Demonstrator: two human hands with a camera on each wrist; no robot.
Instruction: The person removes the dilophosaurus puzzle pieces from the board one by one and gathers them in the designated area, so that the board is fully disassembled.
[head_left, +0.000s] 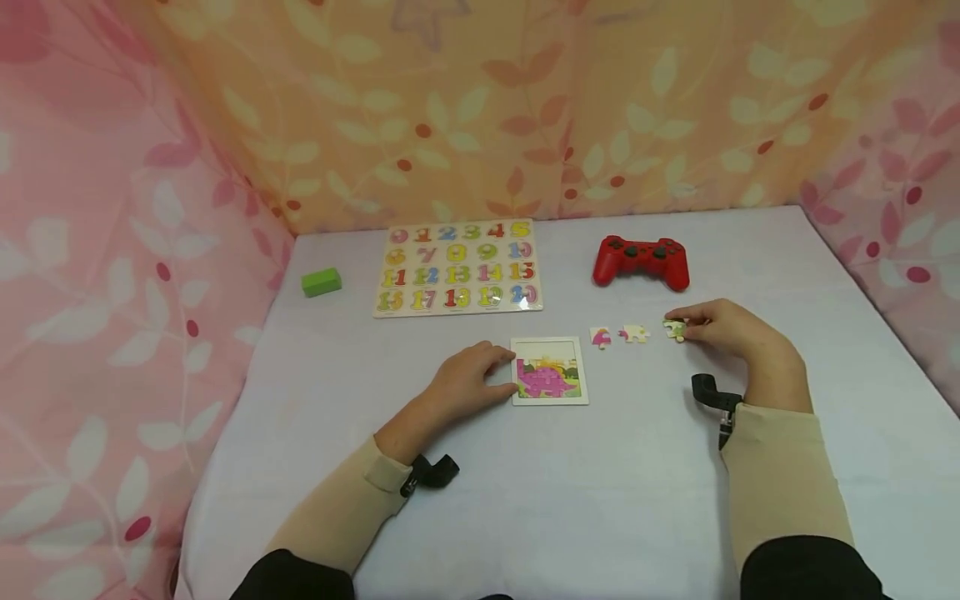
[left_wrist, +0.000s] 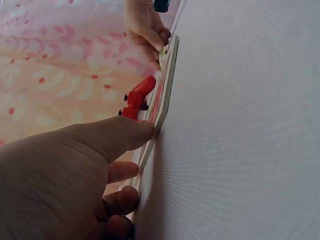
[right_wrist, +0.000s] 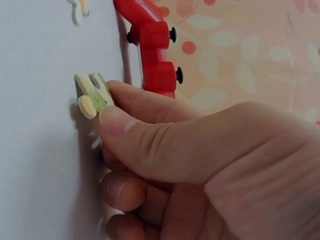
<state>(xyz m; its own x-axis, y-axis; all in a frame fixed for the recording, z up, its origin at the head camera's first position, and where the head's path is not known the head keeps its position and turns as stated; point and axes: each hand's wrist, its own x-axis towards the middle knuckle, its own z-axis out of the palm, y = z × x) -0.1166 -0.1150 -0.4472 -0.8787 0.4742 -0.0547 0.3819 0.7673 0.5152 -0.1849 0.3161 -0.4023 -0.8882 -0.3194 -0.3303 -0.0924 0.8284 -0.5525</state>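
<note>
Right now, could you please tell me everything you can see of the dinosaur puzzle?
The dinosaur puzzle is square and thin, wooden-looking, with a white frame, flat on the white cloth. Interlocked pieces show a pink dinosaur beside greenery; the top strip lacks pieces. The left hand touches its left edge.

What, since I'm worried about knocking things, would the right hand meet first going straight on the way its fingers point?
Likely the middle loose puzzle piece, just left of the green piece that the right hand pinches; its height is unclear, so it might pass over.
</note>
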